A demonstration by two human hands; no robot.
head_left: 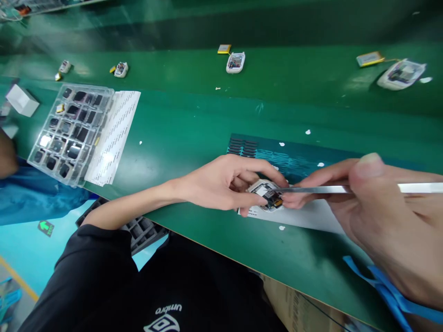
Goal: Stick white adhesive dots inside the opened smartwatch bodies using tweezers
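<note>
Left hand point(221, 184) gripped one white casing point(262, 189), lower centre; right hand point(377, 219) gripped one metal tool point(318, 189). Four more casings point(236, 64) lay along top.

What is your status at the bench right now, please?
Left hand holding open casing. Right hand holding metal tool, tip at casing. White scraps nearby; none blocking tool.

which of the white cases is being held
The white case in the left hand; the other four lie farther back, each beside a yellow battery.
</note>
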